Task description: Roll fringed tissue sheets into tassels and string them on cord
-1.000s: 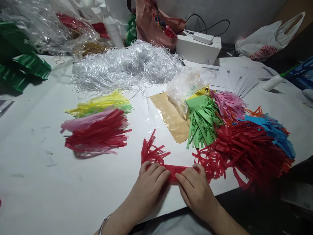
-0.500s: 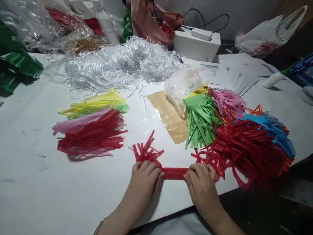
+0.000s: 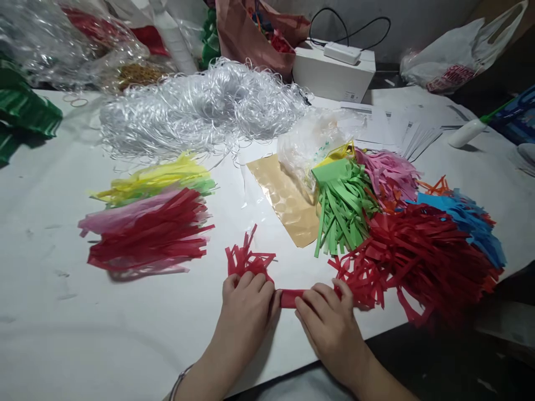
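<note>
The head view shows the left hand (image 3: 247,312) and the right hand (image 3: 330,317) with fingers curled over a flat, narrow band of folded red paper (image 3: 289,299), holding it down near the close edge of a white-topped table (image 3: 104,351). Between the hands the band looks smooth and straight; its ends lie hidden under the fingers, so whether it joins the red paper fringe (image 3: 246,260) splaying beyond the left hand cannot be told. To the right spreads a bulky heap of red paper strips (image 3: 434,250), its near side lost in shadow; green fringed paper (image 3: 345,203) and a tan paper envelope (image 3: 288,203) lie behind. Leftward are layered yellow, pink and red strips (image 3: 150,228). Farther back, tangled shiny white cord (image 3: 200,111) sprawls; a white cardboard box (image 3: 330,78) stands before the grey wall (image 3: 405,30), and clear plastic wrapping (image 3: 37,44) is cut off at upper left.
</note>
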`<state>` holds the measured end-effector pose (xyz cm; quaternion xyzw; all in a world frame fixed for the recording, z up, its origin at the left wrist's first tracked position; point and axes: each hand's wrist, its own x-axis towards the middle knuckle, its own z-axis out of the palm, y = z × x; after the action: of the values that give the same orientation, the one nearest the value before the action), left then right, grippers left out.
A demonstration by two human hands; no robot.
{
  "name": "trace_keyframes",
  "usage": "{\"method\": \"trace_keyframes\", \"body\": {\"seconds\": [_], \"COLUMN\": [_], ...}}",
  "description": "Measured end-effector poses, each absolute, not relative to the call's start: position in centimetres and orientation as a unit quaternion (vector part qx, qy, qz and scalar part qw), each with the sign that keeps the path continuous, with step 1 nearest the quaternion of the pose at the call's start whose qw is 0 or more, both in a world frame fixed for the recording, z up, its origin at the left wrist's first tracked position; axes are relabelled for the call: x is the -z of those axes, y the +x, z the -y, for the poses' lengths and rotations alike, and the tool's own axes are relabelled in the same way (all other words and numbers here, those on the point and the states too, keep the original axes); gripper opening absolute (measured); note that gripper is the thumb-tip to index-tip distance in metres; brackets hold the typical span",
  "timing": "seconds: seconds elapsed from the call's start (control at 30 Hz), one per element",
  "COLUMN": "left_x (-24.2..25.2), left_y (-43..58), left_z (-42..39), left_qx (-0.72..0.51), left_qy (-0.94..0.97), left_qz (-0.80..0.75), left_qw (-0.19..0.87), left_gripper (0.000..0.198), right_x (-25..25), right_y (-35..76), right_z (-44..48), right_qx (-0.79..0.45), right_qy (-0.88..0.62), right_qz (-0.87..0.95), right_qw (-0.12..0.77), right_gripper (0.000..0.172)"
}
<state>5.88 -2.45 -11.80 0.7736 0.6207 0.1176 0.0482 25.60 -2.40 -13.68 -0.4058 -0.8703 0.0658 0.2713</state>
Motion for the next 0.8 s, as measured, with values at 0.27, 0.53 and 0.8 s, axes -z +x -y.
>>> {"method": "trace_keyframes", "body": {"seconds": [0.27, 0.53, 0.8], "left_x": [11.5, 12.8, 12.5], "left_y": [5.9, 5.7, 5.1], "left_z": [3.7, 4.4, 4.9], "left_qx": [-0.255, -0.265, -0.266], "left_qy": [0.828, 0.824, 0.776], "left_qz": [-0.496, -0.491, -0.563], "left_qw": [0.063, 0.098, 0.102], "left_gripper": [0.018, 0.022, 0.019], "right_x": [13.6, 14.4, 13.8], "right_y": [25.4, 25.9, 28.3], "right_z": [2.0, 2.4, 2.0], "right_qx": [-0.123, -0.073, -0.097], "right_qy": [-0.385, -0.375, -0.445], "right_qz": [0.866, 0.899, 0.848], "right_qw": [0.294, 0.213, 0.272], "right_gripper": [0.013, 0.018, 0.017]}}
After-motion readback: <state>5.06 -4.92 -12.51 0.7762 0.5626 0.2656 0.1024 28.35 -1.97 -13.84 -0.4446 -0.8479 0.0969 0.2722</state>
